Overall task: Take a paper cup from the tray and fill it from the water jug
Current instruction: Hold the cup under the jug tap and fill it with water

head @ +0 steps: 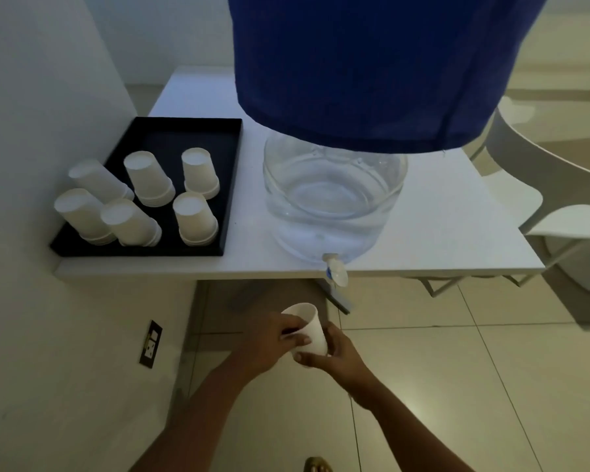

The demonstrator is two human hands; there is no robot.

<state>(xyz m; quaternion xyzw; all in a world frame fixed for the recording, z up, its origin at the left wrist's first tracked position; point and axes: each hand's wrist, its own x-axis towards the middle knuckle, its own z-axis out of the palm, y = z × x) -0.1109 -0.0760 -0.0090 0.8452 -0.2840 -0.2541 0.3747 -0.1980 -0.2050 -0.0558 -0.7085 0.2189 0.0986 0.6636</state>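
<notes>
Cups (134, 201), white paper ones stacked upside down in six short piles, fill the near part of the black tray (198, 134) I see at the left of the white worktop (450, 233); the pile at far left leans over the tray's edge toward the wall. Just right of the tray stands the clear water jug (334, 195), part full of water, its upper part hidden under a dark blue cloth cover (372, 69) that blocks my view of the top. The jug's small white tap (334, 272) juts over the worktop's front edge. Below and a little left of that tap, over the tiled floor (491, 369), I hold one paper cup (307, 330) mouth up and tilted, apart from the tap. My left hand (273, 338) curls around the cup's left side, fingers closed on its wall; my right hand (331, 352) cups it from below and the right, fingers wrapped under its base. Whether anything is in the cup I cannot tell. A white chair (552, 206) sits at the right end of the worktop, and a dark wall socket (151, 343) shows low on the left wall. I can read no writing anywhere.
</notes>
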